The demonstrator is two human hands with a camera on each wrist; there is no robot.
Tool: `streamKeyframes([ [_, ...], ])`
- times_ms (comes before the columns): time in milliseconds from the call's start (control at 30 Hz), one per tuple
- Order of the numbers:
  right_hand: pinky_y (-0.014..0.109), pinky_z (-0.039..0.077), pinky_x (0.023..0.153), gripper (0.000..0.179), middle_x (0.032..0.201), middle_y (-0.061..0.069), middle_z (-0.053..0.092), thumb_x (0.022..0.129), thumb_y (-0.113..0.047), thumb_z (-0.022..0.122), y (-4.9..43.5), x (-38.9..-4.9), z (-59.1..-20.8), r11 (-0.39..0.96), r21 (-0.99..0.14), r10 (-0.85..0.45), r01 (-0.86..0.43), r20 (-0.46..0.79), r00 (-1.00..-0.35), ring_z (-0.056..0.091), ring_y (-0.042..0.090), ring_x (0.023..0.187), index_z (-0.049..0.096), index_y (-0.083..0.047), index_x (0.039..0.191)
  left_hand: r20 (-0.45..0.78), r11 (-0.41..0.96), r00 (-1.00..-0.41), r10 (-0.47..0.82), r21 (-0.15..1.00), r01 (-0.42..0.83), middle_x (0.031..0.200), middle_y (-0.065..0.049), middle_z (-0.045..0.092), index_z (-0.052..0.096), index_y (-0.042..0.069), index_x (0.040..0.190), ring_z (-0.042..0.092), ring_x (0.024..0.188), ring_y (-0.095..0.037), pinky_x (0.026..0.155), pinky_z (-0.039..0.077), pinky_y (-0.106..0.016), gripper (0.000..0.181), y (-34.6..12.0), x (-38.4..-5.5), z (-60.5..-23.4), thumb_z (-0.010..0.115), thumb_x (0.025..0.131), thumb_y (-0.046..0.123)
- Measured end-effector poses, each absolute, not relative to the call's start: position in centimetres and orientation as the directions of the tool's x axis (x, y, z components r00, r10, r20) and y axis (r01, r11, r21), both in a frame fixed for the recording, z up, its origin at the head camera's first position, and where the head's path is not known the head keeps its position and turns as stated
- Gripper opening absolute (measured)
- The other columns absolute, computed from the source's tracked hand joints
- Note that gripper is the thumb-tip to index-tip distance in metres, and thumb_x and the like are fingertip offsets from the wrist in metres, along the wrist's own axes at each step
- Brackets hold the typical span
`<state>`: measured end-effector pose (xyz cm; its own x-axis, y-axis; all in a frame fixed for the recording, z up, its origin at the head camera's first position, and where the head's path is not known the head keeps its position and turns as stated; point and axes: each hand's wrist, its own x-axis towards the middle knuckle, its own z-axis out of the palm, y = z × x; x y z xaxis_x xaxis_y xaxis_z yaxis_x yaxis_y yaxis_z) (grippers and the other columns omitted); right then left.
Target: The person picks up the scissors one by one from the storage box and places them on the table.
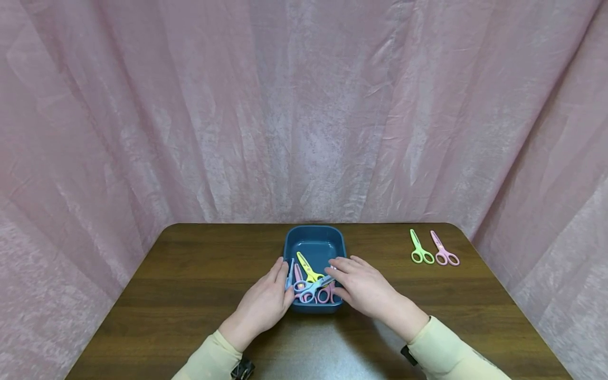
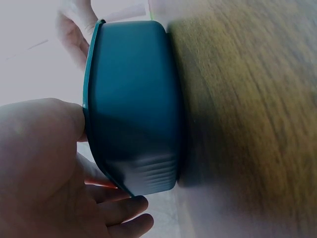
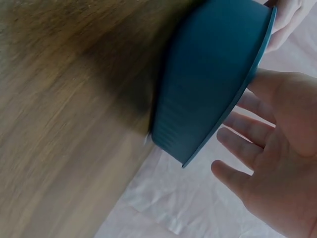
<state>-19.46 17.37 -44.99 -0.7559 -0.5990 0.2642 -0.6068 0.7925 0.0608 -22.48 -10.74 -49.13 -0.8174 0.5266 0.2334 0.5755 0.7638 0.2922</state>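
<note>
A dark blue plastic bin [image 1: 319, 232] stands on the table, with several small children's scissors in its near half. On top lies a pair of light blue scissors [image 1: 309, 291], beside yellow scissors [image 1: 309, 268]; pink ones are partly covered. Another blue pair [image 1: 290, 274] leans by the left wall. My left hand [image 1: 264, 302] lies along the left rim, fingers nearly straight, thumb at the edge. Over the right rim, my right hand [image 1: 364, 287] reaches in with spread, loosely bent fingers, near the light blue blades. Its fingertips' contact with the scissors is hidden.
Green scissors [image 1: 420, 249] and pink scissors [image 1: 444, 250] lie side by side at the table's back right. The brown wooden table [image 1: 199, 274] has rounded far corners. A pink curtain [image 1: 304, 116] hangs behind it.
</note>
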Motion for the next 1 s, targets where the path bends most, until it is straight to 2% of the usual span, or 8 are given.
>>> streamKeyframes([
  [267,0.059,0.050,0.115,0.043,0.139,0.015,0.073,0.100,-0.030,0.084,16.7,-20.0,-45.0,0.773,0.070,-0.625,-0.631,0.259,-0.736,0.068,0.033,0.133,0.077,-0.006,0.135,0.236,0.767,-0.821,0.520,0.292,0.570,0.167,-0.032,0.044,0.050,-0.013,0.157,0.058,0.144,-0.043,0.116,0.051,-0.052,0.062,-10.7,-22.4,-49.0,0.064,0.111,0.026],
  [667,0.062,0.052,0.112,0.038,0.115,0.005,0.079,0.097,-0.029,0.088,15.3,-20.6,-44.0,0.790,0.078,-0.612,-0.608,0.119,-0.782,0.074,0.026,0.116,0.080,-0.007,0.127,0.223,0.767,-0.822,0.525,0.295,0.570,0.167,-0.032,0.043,0.049,-0.013,0.157,0.058,0.145,-0.043,0.117,0.050,-0.052,0.063,-10.7,-22.5,-49.1,0.063,0.111,0.027],
  [1000,0.060,0.049,0.115,0.040,0.116,0.009,0.081,0.096,-0.035,0.089,14.3,-21.5,-44.3,0.841,0.094,-0.535,-0.532,0.010,-0.845,0.076,0.028,0.113,0.081,-0.008,0.125,0.225,0.767,-0.822,0.523,0.296,0.570,0.167,-0.032,0.043,0.050,-0.012,0.158,0.058,0.144,-0.042,0.116,0.051,-0.052,0.063,-10.8,-22.4,-49.1,0.064,0.111,0.027],
])
